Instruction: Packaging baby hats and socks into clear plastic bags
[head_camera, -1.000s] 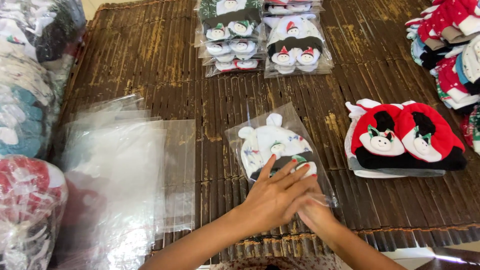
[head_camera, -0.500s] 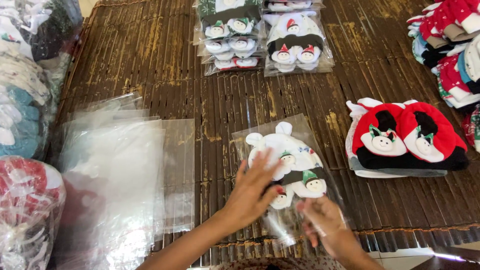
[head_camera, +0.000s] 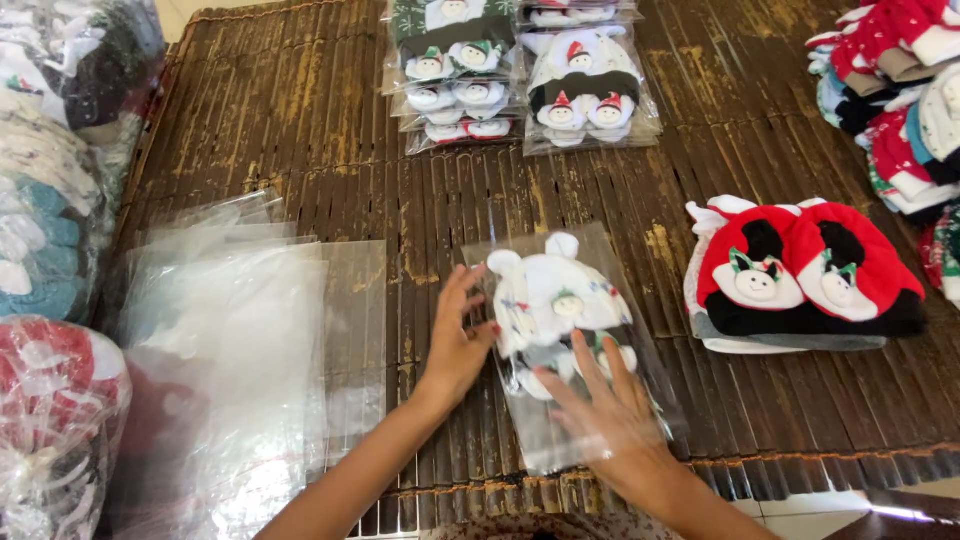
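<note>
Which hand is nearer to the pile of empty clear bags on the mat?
Left. The left hand rests at the packed bag's left edge, just right of the pile of empty clear bags. The right hand lies farther right, on the packed bag.

Dark slatted mat (head_camera: 300, 120) carries bagged slippers (head_camera: 565, 300) and clear bags (head_camera: 250, 340).

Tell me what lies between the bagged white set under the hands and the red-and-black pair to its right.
Nothing: in the head view only bare slatted mat separates the bagged white set from the red-and-black pair.
</note>
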